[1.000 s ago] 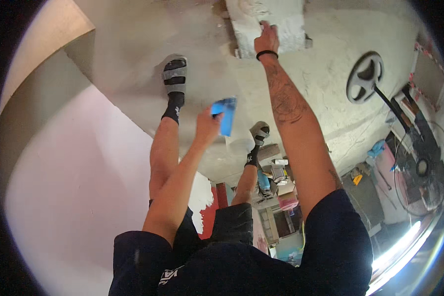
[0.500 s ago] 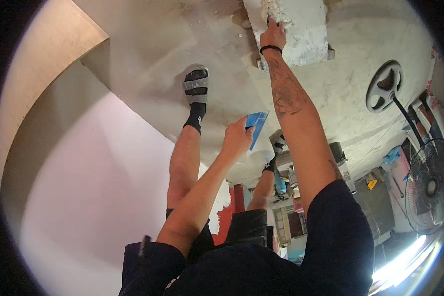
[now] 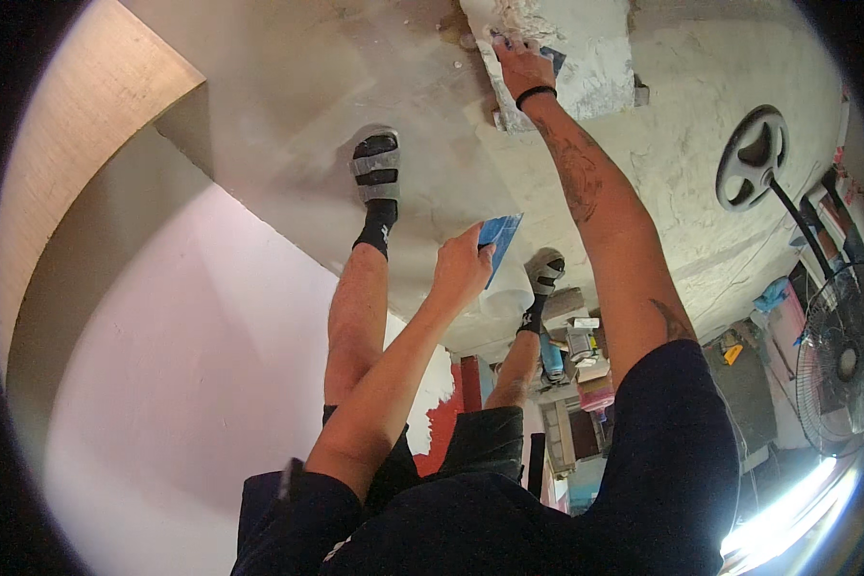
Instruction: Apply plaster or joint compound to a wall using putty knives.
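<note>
My left hand (image 3: 462, 268) is closed round a blue putty scraper (image 3: 502, 237), its flat blade tilted up and to the right, away from any surface. Farther ahead, my right hand (image 3: 525, 71) grips a second, dark blue scraper (image 3: 553, 60) near the left edge of a white board (image 3: 595, 88). Part of that scraper hides behind the fingers. Just beyond the right knuckles, a lumpy white putty heap (image 3: 520, 17) lies on the board, which is smeared with white.
The board rests on a grey, stained floor (image 3: 422, 86). A standing fan (image 3: 840, 360) with a round base (image 3: 754, 158) is at the right. Boxes and cans (image 3: 583, 346) crowd beside my right foot (image 3: 545, 272). A pale wall (image 3: 192, 355) stands at the left.
My right hand has turned and shifted slightly left over the board, so the scraper's blade now shows beside it. The right forearm has swung right. My left hand and its scraper have hardly moved.
</note>
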